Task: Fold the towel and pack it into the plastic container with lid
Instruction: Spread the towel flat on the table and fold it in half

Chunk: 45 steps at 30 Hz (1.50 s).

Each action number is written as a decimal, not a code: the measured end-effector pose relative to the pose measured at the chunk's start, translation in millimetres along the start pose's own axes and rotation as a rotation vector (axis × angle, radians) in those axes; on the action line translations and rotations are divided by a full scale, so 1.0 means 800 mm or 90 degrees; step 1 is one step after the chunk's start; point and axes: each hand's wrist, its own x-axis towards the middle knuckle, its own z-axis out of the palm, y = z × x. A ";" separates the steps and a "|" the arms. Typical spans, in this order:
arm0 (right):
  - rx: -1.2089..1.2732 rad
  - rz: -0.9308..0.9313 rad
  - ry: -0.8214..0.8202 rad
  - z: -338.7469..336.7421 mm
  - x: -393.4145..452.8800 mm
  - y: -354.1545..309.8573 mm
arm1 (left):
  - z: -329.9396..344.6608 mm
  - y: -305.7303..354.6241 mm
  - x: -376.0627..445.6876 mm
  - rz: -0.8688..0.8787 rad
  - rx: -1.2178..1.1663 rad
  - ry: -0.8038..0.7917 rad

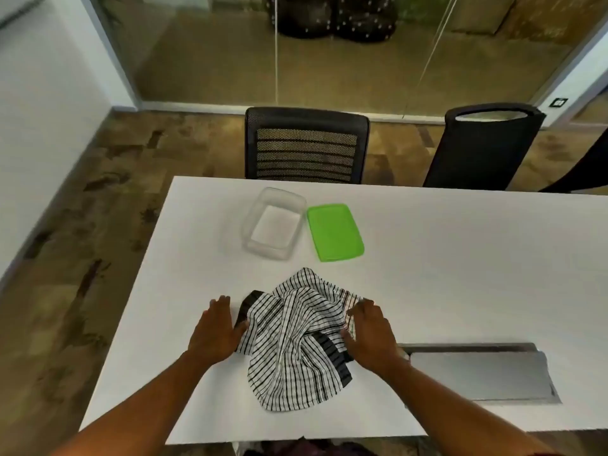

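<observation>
A crumpled black-and-white striped towel (296, 337) lies in a heap on the white table (460, 274), near its front edge. My left hand (217, 327) rests flat at the towel's left side, fingers apart, its thumb touching the cloth. My right hand (368, 334) lies on the towel's right edge, fingers spread over the fabric. Beyond the towel stands a clear plastic container (273, 223), empty and uncovered. Its green lid (334, 232) lies flat on the table just right of it.
A metal cable hatch (480, 373) is set into the table right of my right hand. Two black office chairs (306, 146) (483, 146) stand at the table's far side. The table's left edge runs close to my left arm.
</observation>
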 end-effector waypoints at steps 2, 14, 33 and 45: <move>0.052 0.036 -0.036 0.012 -0.003 -0.001 | 0.010 0.001 -0.002 -0.042 -0.039 -0.018; 0.320 0.177 -0.249 0.051 0.010 -0.017 | 0.045 0.042 -0.017 -0.226 -0.401 -0.086; 0.714 0.444 -0.285 0.016 0.027 0.000 | 0.053 0.054 -0.003 -0.237 -0.284 -0.108; 0.892 0.571 -0.191 0.007 0.031 0.016 | 0.037 0.062 0.000 -0.322 -0.705 -0.115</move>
